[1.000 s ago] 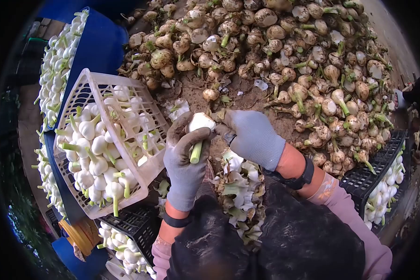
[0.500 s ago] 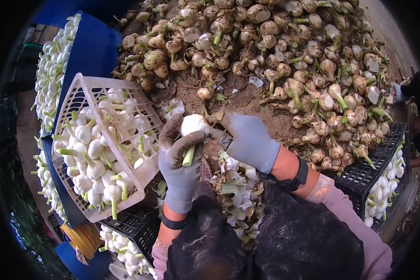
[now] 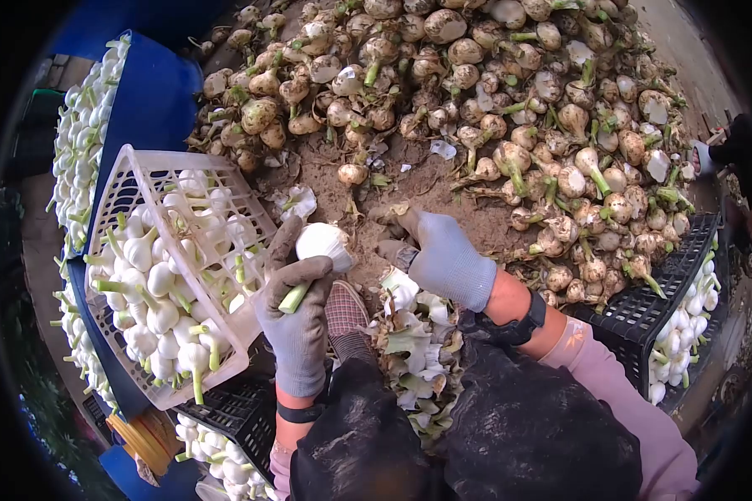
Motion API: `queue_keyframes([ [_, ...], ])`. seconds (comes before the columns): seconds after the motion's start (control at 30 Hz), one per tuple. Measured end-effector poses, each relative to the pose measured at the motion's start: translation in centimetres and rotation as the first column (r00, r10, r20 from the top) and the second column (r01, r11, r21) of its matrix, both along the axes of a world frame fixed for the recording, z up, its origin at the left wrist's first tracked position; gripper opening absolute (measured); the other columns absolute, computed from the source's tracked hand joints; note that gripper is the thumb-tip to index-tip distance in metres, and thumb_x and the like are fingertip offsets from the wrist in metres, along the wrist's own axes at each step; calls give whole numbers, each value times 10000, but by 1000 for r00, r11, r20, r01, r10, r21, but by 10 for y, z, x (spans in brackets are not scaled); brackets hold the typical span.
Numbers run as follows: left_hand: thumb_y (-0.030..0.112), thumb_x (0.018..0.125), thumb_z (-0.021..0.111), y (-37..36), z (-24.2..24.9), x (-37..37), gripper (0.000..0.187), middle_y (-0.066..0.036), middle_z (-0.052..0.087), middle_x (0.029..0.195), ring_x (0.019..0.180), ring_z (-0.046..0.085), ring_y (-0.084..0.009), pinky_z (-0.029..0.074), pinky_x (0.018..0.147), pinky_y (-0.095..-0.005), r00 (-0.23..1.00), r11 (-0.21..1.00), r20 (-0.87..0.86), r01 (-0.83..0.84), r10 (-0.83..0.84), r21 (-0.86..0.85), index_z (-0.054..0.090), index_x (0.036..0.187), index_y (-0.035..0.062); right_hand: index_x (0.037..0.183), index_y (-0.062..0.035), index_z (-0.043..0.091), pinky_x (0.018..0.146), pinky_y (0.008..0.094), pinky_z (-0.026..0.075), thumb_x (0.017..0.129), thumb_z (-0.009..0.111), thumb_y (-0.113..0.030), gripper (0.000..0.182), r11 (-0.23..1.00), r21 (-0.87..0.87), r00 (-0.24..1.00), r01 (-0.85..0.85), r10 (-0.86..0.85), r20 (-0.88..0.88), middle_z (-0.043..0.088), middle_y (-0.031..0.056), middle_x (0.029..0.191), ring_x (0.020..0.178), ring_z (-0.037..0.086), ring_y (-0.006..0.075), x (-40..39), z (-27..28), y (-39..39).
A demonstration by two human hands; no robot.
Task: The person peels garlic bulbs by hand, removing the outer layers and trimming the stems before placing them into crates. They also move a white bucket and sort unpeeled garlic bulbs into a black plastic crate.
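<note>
A peeled white garlic bulb with a cut green stem rests in my left hand, its gloved fingers closed round the bulb and stem. To the right, my gloved right hand is raised over the bare soil, apart from the bulb. Its thumb and fingers stand apart, and a scrap of brown garlic skin shows at the fingertips. Below, between my knees, lies a heap of stripped garlic skins.
Unpeeled, soil-covered garlic is piled ahead and right. A white plastic crate of peeled bulbs leans at left, beside a blue tub. Black crates with more peeled garlic stand on both sides. Another person's foot shows far right.
My left hand has moved left and down with the garlic bulb, away from my right hand. The right hand's fingers have parted from the bulb. The view has shifted slightly.
</note>
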State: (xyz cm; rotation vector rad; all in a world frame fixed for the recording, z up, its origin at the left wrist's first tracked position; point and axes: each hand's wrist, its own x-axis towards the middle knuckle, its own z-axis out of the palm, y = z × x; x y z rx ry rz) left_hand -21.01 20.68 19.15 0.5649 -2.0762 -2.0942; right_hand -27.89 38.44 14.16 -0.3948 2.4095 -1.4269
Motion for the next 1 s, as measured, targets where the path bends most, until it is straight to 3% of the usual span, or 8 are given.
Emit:
queue_keyframes([
  [0.3,-93,769,660,9,-19,-10,187,-167,494,1345,1204,519,-282,420,1013,-385,958,909,-157,167,-242,-382,704,885,48,855,-53,590,646,433,504,747,631,-204,190,951,304,976,-54,115,-184,633,156,779,707,637,344,4,16,-13],
  [0.37,-37,754,697,10,-15,-8,145,-193,511,1317,1199,520,-281,427,1006,-387,962,957,-172,171,-213,-233,702,871,49,855,-55,588,652,432,504,735,633,-192,188,965,263,982,14,36,-187,633,155,773,719,640,338,-1,2,-7],
  [0.43,41,748,718,4,12,7,94,-228,508,1304,1200,512,-304,446,985,-400,973,906,-48,227,-225,358,692,838,48,855,-56,586,659,430,503,722,635,-180,188,973,215,982,89,-50,-180,632,153,768,731,643,332,0,-19,0],
  [0.53,52,806,611,-13,54,5,69,-261,480,1320,1225,473,-374,459,973,-441,964,973,-268,-56,-7,-225,648,855,20,1054,-28,584,726,458,498,704,619,-125,364,860,498,991,-117,132,5,587,195,910,827,612,370,3,-34,31],
  [0.67,97,971,435,-21,118,11,331,-220,449,1354,1337,370,-310,422,1035,-439,926,310,-295,-359,236,-880,507,1270,-27,1211,-106,568,771,380,471,730,656,-160,492,556,803,931,214,134,-341,560,118,1127,997,567,255,-15,-18,77],
  [0.7,118,991,394,-70,114,13,349,-206,452,1362,1321,400,-308,412,1042,-440,866,687,-421,-480,271,-546,484,1300,-18,1217,-112,567,762,373,461,735,653,-161,492,467,818,908,338,69,-414,552,108,1142,1003,552,244,-25,-17,95],
  [0.9,61,909,550,-13,60,-7,403,-182,476,1350,1210,523,-255,410,1036,-383,981,929,-82,138,-176,-344,482,1295,-36,885,-128,621,718,375,461,694,657,-109,195,400,854,904,333,121,-410,631,79,824,808,620,279,-49,-54,146],
  [1.0,34,774,698,14,-12,-38,595,-144,495,1327,1200,505,-247,403,1017,-357,907,871,76,419,-414,-255,475,1326,16,883,-118,618,736,366,466,712,646,-120,173,840,466,950,276,-163,-268,628,87,852,833,626,288,-41,-20,107],
])
